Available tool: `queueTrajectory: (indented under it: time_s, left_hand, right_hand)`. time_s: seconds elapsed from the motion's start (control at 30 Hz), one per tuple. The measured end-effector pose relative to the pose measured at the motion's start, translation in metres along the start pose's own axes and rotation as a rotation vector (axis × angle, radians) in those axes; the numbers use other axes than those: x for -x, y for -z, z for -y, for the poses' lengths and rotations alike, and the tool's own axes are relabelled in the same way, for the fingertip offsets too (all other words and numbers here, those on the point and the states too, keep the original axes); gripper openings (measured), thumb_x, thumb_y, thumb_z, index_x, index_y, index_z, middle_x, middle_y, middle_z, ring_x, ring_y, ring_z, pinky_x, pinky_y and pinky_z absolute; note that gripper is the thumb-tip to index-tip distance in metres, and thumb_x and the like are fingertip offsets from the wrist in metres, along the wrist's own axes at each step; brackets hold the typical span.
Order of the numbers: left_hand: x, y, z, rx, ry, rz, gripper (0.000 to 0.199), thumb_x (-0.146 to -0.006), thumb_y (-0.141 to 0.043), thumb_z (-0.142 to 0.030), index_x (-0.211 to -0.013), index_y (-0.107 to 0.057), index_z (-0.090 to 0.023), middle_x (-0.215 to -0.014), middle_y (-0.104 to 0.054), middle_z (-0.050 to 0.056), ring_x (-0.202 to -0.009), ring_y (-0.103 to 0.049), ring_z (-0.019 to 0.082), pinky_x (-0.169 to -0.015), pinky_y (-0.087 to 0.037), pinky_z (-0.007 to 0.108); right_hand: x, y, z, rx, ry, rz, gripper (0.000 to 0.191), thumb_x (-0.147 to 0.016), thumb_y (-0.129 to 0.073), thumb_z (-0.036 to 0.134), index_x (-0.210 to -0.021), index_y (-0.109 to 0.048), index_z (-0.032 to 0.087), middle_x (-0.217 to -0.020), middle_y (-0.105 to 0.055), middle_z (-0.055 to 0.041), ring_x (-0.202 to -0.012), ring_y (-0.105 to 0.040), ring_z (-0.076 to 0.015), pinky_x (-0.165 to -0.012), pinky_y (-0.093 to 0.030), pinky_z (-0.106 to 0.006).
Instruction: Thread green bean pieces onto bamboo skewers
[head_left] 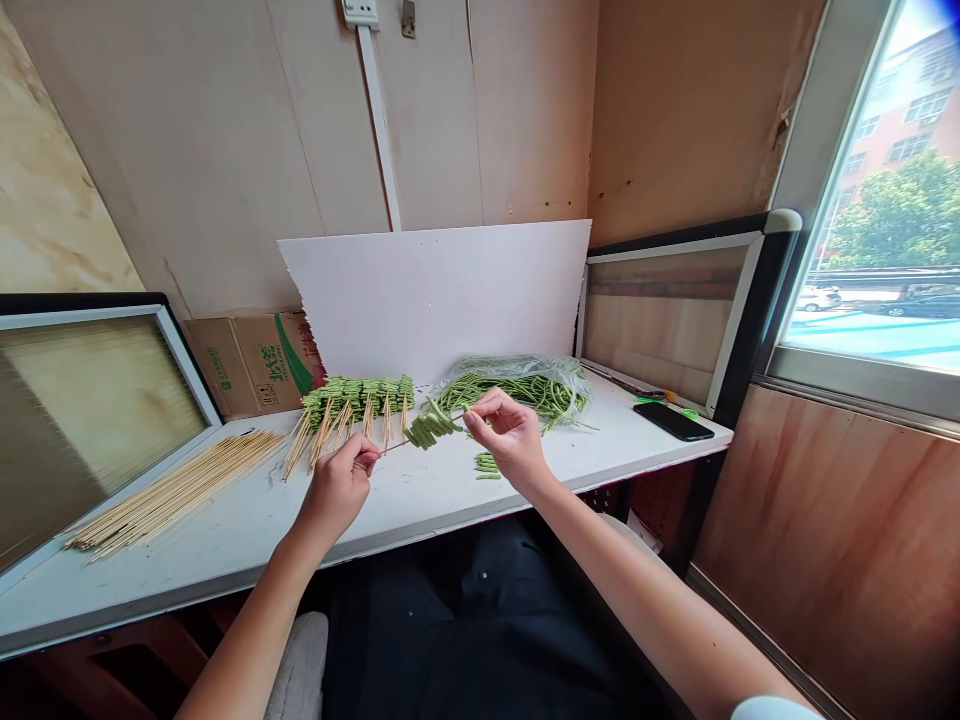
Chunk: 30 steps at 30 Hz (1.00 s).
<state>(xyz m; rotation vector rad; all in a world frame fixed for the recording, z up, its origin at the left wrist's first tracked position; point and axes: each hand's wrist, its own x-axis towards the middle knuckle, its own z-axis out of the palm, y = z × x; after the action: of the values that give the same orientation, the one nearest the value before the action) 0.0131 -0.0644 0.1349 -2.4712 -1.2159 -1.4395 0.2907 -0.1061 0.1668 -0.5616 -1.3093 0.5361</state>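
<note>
My left hand [343,482] pinches the bare end of a thin wooden skewer [393,447]. Threaded crosswise along that skewer is a row of cut green bean pieces [430,427]. My right hand [510,432] is closed at the skewer's other end, with a bit of green bean showing at the fingertips. Below it, a small group of cut bean pieces [487,464] lies on the white table [420,505]. Behind my hands, finished bean skewers [358,398] are stacked with their sticks toward me.
A clear plastic bag of long green beans [517,388] sits at the back. Bare skewers [184,488] lie in a pile at left. A black phone [673,420] rests at right. A white board [442,300] and a cardboard box [251,362] stand behind; framed panels [675,310] flank the table.
</note>
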Motion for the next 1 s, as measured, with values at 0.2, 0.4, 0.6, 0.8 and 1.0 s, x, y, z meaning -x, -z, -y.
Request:
queueTrajectory:
  time_s: [0.2, 0.4, 0.6, 0.8, 1.0]
  left_hand:
    - [0.001, -0.002, -0.007, 0.040, 0.031, 0.018, 0.016, -0.087, -0.047, -0.011, -0.083, -0.060, -0.020, -0.067, -0.061, -0.002, -0.058, -0.056, 0.013, -0.060, -0.046, 0.020]
    - [-0.001, -0.002, -0.011, 0.060, 0.056, 0.002, 0.015, -0.087, -0.049, -0.015, -0.080, -0.062, -0.020, -0.065, -0.065, -0.001, -0.060, -0.062, 0.014, -0.060, -0.047, 0.021]
    - [-0.002, -0.002, -0.012, 0.087, 0.080, 0.041, 0.021, -0.090, -0.047, -0.022, -0.077, -0.063, -0.020, -0.060, -0.061, -0.002, -0.055, -0.058, 0.013, -0.058, -0.045, 0.021]
    - [-0.002, 0.001, -0.017, 0.117, 0.075, 0.081, 0.022, -0.093, -0.048, -0.026, -0.080, -0.064, -0.019, -0.064, -0.064, 0.000, -0.057, -0.060, 0.014, -0.059, -0.048, 0.022]
    - [-0.004, -0.001, -0.023, 0.098, 0.036, 0.022, 0.027, -0.101, -0.056, -0.040, -0.091, -0.072, -0.020, -0.068, -0.070, 0.000, -0.058, -0.064, 0.015, -0.061, -0.049, 0.024]
  right_hand:
    - [0.000, -0.004, 0.008, -0.073, 0.089, 0.016, 0.022, -0.086, -0.085, 0.040, -0.079, -0.072, 0.024, -0.082, -0.063, -0.0029, -0.078, -0.058, -0.0179, -0.068, -0.047, -0.033]
    - [0.002, -0.006, 0.008, -0.056, 0.096, 0.022, 0.024, -0.087, -0.084, 0.042, -0.080, -0.070, 0.023, -0.083, -0.064, -0.0030, -0.076, -0.058, -0.0173, -0.067, -0.047, -0.033]
    - [0.002, -0.005, 0.013, 0.024, 0.140, 0.038, 0.024, -0.088, -0.082, 0.045, -0.082, -0.072, 0.023, -0.083, -0.066, -0.0036, -0.080, -0.060, -0.0186, -0.076, -0.050, -0.036]
    - [-0.008, 0.003, 0.005, 0.007, 0.028, -0.001, 0.032, -0.085, -0.082, 0.053, -0.081, -0.072, 0.023, -0.085, -0.067, -0.0036, -0.076, -0.059, -0.0170, -0.067, -0.048, -0.031]
    - [-0.015, 0.013, -0.002, 0.011, -0.155, -0.097, 0.040, -0.080, -0.083, 0.060, -0.082, -0.073, 0.021, -0.079, -0.067, -0.0022, -0.066, -0.052, -0.0143, -0.058, -0.041, -0.029]
